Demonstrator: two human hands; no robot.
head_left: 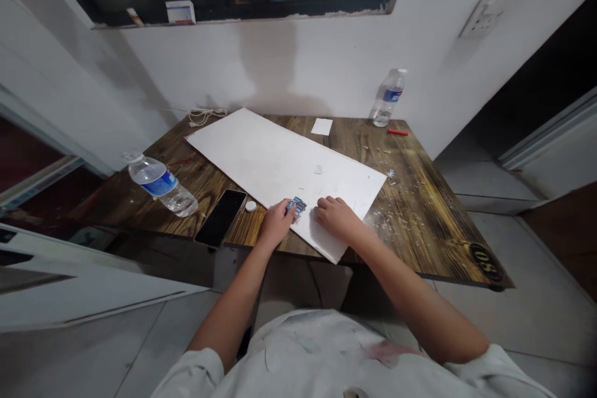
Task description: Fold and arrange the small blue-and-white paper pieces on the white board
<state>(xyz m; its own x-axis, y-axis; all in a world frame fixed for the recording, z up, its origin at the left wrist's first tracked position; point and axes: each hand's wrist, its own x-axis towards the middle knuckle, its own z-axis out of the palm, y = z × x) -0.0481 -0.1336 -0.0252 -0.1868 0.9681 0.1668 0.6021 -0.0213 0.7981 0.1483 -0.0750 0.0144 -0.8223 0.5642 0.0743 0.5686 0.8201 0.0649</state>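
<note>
A long white board (261, 149) lies slantwise on the wooden table, and both hands are over its near right part. My left hand (278, 219) is closed at the board's front edge. Between its thumb and fingers sits a small blue-and-grey patterned cutout (297, 204), its exact kind too small to tell. Just to the right, my right hand (338, 217) rests on the board with fingers curled inward; whatever they may pinch is hidden. A pale paper scrap (318, 169) lies beyond the hands, with a tiny sliver near the cutout.
A water bottle (161, 183), a black phone (221, 217) and a white cap (250, 206) are at left. Along the back are a cable (205, 115), white paper (321, 127), another bottle (389, 99) and a red stick-like object (398, 132). Scraps and a blue snowflake-shaped piece (390, 173) lie right.
</note>
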